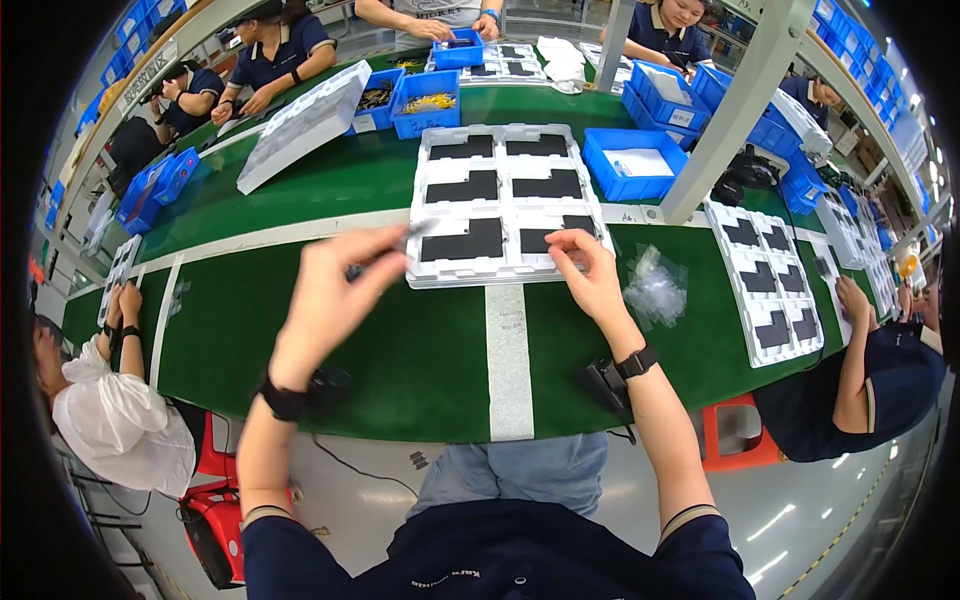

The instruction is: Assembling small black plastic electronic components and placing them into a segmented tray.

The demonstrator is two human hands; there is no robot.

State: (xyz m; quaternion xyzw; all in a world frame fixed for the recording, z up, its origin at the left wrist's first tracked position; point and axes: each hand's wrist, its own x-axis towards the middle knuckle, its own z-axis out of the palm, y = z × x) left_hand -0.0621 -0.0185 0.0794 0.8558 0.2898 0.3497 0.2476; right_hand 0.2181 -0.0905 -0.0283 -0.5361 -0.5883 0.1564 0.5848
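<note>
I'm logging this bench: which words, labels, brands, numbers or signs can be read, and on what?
I don't copy wording, but lettering stands on:
White sign, upper left.
Navy shirt, wearer's chest.
Grey shirt, top: partly covered.
White table strips: marks, some too small.
Blue bin label, upper right: too small.

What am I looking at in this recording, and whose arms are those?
There is no machine here: these are a person's own bare hands. The one picture comes from a wide fisheye camera on that person's head, looking down, so straight edges bend near the rim. On the green table lies a white tray with dark flat pieces in its compartments. Blue bins stand beyond, and clear plastic lies to the right. The left hand is blurred, with something dark at its fingertips, too smeared to identify. The right hand is at the tray's near right corner; whether it holds anything is unclear.
</note>
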